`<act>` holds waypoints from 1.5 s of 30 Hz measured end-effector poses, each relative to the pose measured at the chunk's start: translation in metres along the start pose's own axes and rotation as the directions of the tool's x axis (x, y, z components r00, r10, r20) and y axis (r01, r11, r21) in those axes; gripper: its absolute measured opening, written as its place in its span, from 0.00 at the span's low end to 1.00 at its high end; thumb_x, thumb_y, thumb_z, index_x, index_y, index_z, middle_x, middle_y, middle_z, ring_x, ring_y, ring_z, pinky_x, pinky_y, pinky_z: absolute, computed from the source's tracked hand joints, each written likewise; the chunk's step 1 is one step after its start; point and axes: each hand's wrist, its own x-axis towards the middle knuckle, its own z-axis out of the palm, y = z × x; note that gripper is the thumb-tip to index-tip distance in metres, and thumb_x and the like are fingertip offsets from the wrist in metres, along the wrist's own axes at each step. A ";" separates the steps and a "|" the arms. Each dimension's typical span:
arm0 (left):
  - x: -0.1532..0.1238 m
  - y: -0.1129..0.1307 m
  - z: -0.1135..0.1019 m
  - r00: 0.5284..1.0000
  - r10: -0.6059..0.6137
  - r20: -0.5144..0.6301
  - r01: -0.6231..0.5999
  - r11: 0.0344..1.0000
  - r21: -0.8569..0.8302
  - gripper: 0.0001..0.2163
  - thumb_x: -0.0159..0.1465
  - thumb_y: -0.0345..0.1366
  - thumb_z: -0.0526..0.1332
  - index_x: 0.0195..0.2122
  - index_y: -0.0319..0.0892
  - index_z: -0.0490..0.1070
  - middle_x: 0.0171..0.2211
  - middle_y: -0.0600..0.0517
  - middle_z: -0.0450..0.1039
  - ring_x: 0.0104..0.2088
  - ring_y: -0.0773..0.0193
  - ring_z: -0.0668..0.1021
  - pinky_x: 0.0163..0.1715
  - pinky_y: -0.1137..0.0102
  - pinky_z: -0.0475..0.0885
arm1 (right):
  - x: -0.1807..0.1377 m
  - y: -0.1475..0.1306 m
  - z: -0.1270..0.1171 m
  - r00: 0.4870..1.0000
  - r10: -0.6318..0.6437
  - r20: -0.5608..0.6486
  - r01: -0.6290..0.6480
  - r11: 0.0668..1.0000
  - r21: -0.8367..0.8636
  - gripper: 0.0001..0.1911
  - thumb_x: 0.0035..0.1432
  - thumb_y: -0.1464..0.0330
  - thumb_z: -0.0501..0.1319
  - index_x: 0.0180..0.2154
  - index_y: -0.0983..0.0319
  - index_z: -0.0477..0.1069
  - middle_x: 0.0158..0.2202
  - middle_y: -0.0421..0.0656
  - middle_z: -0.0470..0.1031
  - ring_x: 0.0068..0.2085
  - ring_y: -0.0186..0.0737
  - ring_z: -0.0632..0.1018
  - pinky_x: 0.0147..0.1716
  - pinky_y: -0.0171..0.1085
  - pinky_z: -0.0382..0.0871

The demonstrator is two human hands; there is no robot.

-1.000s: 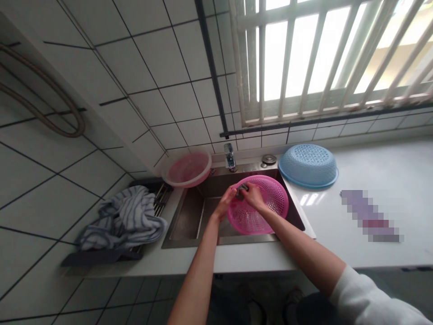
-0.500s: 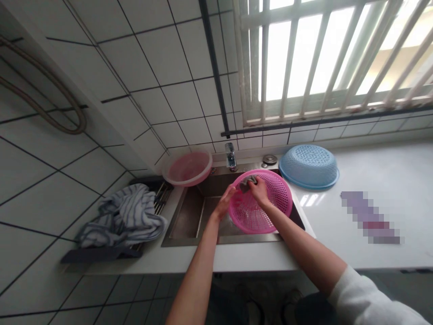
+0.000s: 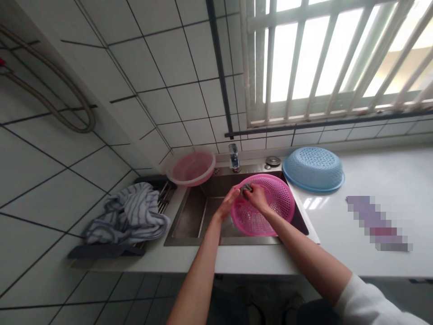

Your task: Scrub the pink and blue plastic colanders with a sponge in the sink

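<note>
A round pink plastic colander (image 3: 283, 198) is held tilted over the steel sink (image 3: 190, 216), its inside facing me. At its left rim, my left hand (image 3: 227, 205) is closed on the colander. My right hand (image 3: 257, 197) reaches into the bowl, fingers bunched around a small grey cloth (image 3: 246, 188). The cloth presses against the inner wall near the upper left rim, close to my left fingertips. Part of the cloth is hidden by my right fingers.
Behind the sink stands a faucet (image 3: 233, 157), with a pink basin (image 3: 192, 168) to its left. A blue basket (image 3: 314, 168) lies upside down on the right counter, near a metal drain strainer (image 3: 273, 161). A striped towel (image 3: 131, 212) drapes over a rack at left.
My right hand and the cloth have shifted slightly down and left along the colander's inner wall. My left hand keeps its hold on the rim. The view has turned slightly.
</note>
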 end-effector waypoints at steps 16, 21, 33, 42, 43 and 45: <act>0.000 -0.003 -0.006 0.988 -0.013 -0.155 0.013 1.000 -0.002 0.26 0.62 0.60 0.66 0.54 0.48 0.77 0.55 0.47 0.78 0.60 0.51 0.74 0.65 0.58 0.62 | -0.002 -0.002 0.010 0.941 -0.180 0.286 0.106 0.961 0.255 0.07 0.54 0.64 0.60 0.30 0.60 0.71 0.29 0.41 0.77 0.30 0.40 0.74 0.31 0.34 0.65; -0.001 -0.003 -0.003 0.997 0.022 -0.075 -0.019 0.999 0.051 0.25 0.65 0.57 0.64 0.57 0.47 0.74 0.54 0.48 0.78 0.54 0.52 0.77 0.60 0.58 0.67 | 0.012 0.001 -0.007 0.995 -0.052 -0.086 0.071 0.969 0.236 0.09 0.53 0.62 0.59 0.32 0.61 0.70 0.32 0.43 0.77 0.33 0.42 0.74 0.35 0.36 0.67; -0.001 0.001 0.001 0.995 0.016 -0.094 -0.013 0.999 0.036 0.23 0.65 0.55 0.65 0.55 0.46 0.74 0.52 0.48 0.77 0.51 0.53 0.77 0.57 0.61 0.68 | 0.010 -0.003 -0.006 0.995 -0.027 -0.092 0.053 0.957 0.286 0.10 0.54 0.61 0.58 0.35 0.61 0.70 0.34 0.44 0.77 0.34 0.42 0.74 0.35 0.37 0.67; -0.005 -0.001 -0.007 0.993 -0.024 -0.112 0.011 0.993 -0.116 0.30 0.61 0.47 0.70 0.63 0.48 0.66 0.54 0.47 0.78 0.53 0.54 0.79 0.56 0.61 0.70 | -0.010 -0.002 0.015 0.888 -0.271 0.372 0.186 0.950 0.250 0.09 0.54 0.67 0.59 0.38 0.62 0.74 0.38 0.44 0.80 0.37 0.41 0.76 0.39 0.37 0.68; -0.005 -0.002 -0.006 0.993 -0.019 -0.118 0.007 0.994 -0.106 0.30 0.62 0.48 0.70 0.64 0.49 0.66 0.56 0.47 0.77 0.55 0.53 0.78 0.59 0.60 0.69 | -0.009 -0.002 0.016 0.888 -0.266 0.376 0.176 0.950 0.257 0.09 0.54 0.67 0.59 0.37 0.62 0.74 0.38 0.44 0.79 0.37 0.41 0.76 0.39 0.37 0.68; -0.003 -0.002 -0.004 0.994 -0.015 -0.107 0.005 0.996 -0.093 0.30 0.62 0.50 0.70 0.64 0.50 0.68 0.60 0.46 0.76 0.61 0.51 0.75 0.64 0.58 0.65 | -0.003 -0.001 0.011 0.929 -0.215 0.303 0.126 0.949 0.289 0.09 0.55 0.66 0.59 0.37 0.62 0.73 0.36 0.43 0.79 0.35 0.41 0.75 0.37 0.37 0.68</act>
